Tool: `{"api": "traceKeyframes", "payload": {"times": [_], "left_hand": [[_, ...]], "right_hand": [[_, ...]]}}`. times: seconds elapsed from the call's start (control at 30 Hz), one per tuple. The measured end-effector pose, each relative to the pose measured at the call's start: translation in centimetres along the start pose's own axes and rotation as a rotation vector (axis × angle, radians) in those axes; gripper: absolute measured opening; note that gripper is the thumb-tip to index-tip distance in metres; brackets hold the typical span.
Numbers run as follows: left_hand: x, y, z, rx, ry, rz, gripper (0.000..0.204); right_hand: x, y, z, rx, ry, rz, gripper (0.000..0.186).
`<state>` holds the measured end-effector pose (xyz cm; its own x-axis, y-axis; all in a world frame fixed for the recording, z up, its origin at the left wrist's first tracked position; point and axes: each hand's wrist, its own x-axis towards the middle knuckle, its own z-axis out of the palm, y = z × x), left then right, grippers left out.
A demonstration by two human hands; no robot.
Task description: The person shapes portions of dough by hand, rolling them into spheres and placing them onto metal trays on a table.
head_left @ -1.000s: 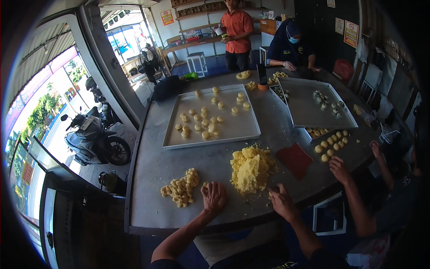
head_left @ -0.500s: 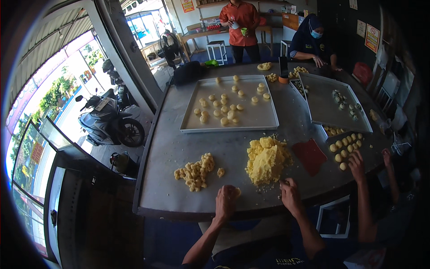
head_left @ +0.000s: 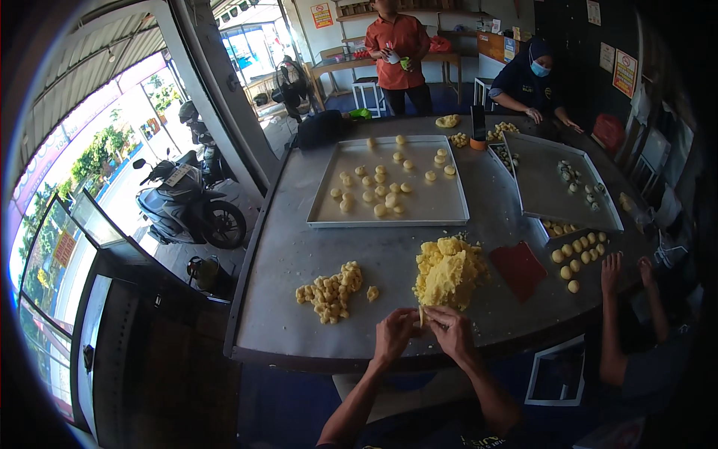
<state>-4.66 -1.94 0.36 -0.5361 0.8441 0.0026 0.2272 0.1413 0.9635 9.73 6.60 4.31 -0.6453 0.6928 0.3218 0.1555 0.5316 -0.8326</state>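
Note:
My left hand (head_left: 396,334) and my right hand (head_left: 453,334) meet over the near edge of the table. Between their fingertips they pinch a small flattened piece of yellow dough (head_left: 422,316), seen edge-on. Just beyond the hands rises a crumbly yellow mound (head_left: 451,275), perhaps filling. To its left lies a heap of small pale dough lumps (head_left: 329,292), with one lump (head_left: 372,293) set apart from the heap.
A metal tray (head_left: 389,221) with round dough balls lies farther back. On the right are a red scraper sheet (head_left: 518,271), rows of dough balls (head_left: 574,266), a tilted tray (head_left: 546,196) and a co-worker's hands (head_left: 611,273). Two people stand or sit beyond the table.
My right hand has left the yellow mound's near side and moved left to meet my left hand at the dough piece. The co-worker's hand has drawn back from the dough balls.

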Motion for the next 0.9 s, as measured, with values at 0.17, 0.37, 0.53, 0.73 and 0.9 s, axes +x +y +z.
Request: {"api": "traceKeyframes", "payload": {"times": [0.17,0.37,0.53,0.73,0.9], "left_hand": [[-0.1,-2.0,-1.2,0.297,-0.043,0.104,0.028],[-0.4,-1.9,-0.5,0.395,-0.067,0.027,0.033],[-0.7,-0.3,-1.3,0.257,-0.114,0.170,0.029],[-0.7,-0.1,-0.9,0.305,-0.203,0.248,0.022],[-0.8,-0.8,-0.5,0.346,-0.182,0.282,0.016]], "right_hand": [[0.1,-1.2,1.4,0.030,-0.153,-0.107,0.030],[-0.7,-1.6,2.7,-0.183,-0.123,-0.073,0.026],[-0.7,-1.3,3.5,-0.129,-0.078,-0.199,0.030],[1.4,1.4,0.7,0.050,-0.300,0.245,0.049],[-0.2,1.8,1.7,-0.095,-0.129,0.129,0.046]]}}
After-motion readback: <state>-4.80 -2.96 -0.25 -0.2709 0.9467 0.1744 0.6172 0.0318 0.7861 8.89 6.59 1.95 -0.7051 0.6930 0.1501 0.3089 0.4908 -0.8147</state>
